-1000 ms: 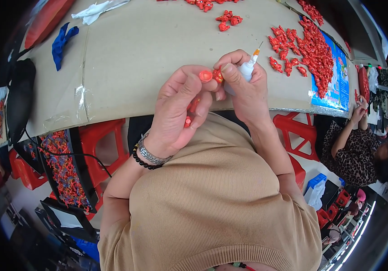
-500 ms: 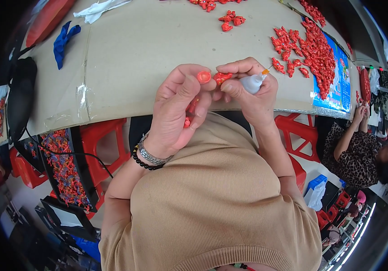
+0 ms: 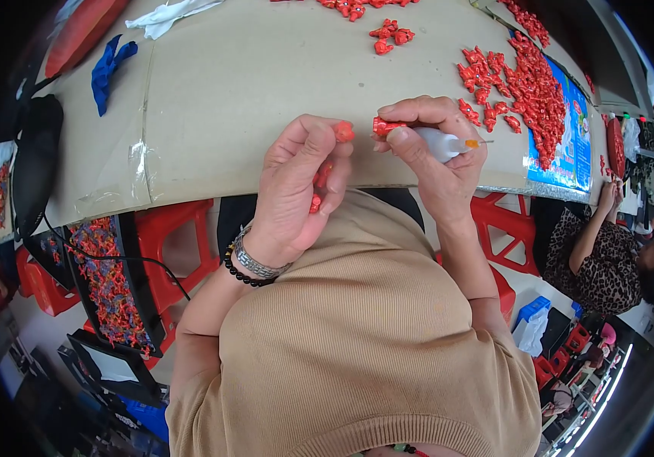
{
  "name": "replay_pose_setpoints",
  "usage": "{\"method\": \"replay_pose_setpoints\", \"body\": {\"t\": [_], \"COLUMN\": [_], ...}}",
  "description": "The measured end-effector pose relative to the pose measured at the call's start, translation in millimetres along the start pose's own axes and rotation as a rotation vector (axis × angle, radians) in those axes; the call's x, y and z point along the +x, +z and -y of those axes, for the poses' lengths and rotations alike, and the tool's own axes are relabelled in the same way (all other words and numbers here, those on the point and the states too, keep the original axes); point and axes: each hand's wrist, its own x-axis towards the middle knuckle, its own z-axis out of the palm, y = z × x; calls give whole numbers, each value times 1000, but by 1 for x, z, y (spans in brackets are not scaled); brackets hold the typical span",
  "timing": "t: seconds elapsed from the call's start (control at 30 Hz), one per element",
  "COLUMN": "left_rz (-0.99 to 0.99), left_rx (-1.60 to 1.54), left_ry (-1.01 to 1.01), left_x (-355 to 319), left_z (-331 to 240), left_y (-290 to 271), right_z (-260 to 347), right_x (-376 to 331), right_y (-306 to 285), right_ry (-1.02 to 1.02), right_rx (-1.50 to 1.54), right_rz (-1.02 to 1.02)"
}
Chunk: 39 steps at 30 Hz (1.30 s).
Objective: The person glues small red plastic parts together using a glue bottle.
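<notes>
Well, the bench (image 3: 236, 91) took up most of what I saw, its pale covering taped along a seam. Off to the worker's right sat a co-worker (image 3: 605, 266) in a spotted top, and to the left, below bench height, stood a black crate (image 3: 129, 259) of red and bluish bits. A big heap of red pieces (image 3: 536, 107) lay on a blue printed sheet (image 3: 577, 137) at the right; a blue cloth (image 3: 106, 72) lay far left, and a small cluster of red pieces (image 3: 401, 36) sat further back.

The two hands were apart, a gap between them, above the near edge. The right hand (image 3: 445, 171) was closed around a white squeeze bottle (image 3: 440, 143), its needle (image 3: 485, 142) pointing away to the right, while thumb and forefinger pinched a red figure (image 3: 388, 127). The left hand (image 3: 285, 198) pinched a small red part (image 3: 344, 132) at its fingertips and cradled at least two more parts (image 3: 315, 203).

By my reckoning this figure was partway through: it and the pinched part stood separate, and the cradled ones looked unused. Whether the heap was finished, I couldn't tell.
</notes>
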Motion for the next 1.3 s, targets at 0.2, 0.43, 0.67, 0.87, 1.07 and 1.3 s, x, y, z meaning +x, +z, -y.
{"method": "replay_pose_setpoints", "body": {"t": [0.2,0.43,0.67,0.87,1.07,1.3], "left_rz": [-15,-36,-47,-47,-50,-37], "left_rx": [10,128,233,256,297,395], "left_ry": [24,72,160,190,229,287], "left_x": [0,-1,-1,-1,-2,-3], "left_z": [-2,0,1,2,2,1], "left_y": [3,4,3,3,2,3], "right_z": [6,7,10,10,11,10], "right_x": [1,-1,3,2,2,-1], "right_y": [4,6,5,6,5,4], "right_ry": [-86,-50,-243,-299,-270,-280], "right_rx": [-234,-373,-522,-536,-536,-523], "right_rz": [-21,-34,26,45,70,42]}}
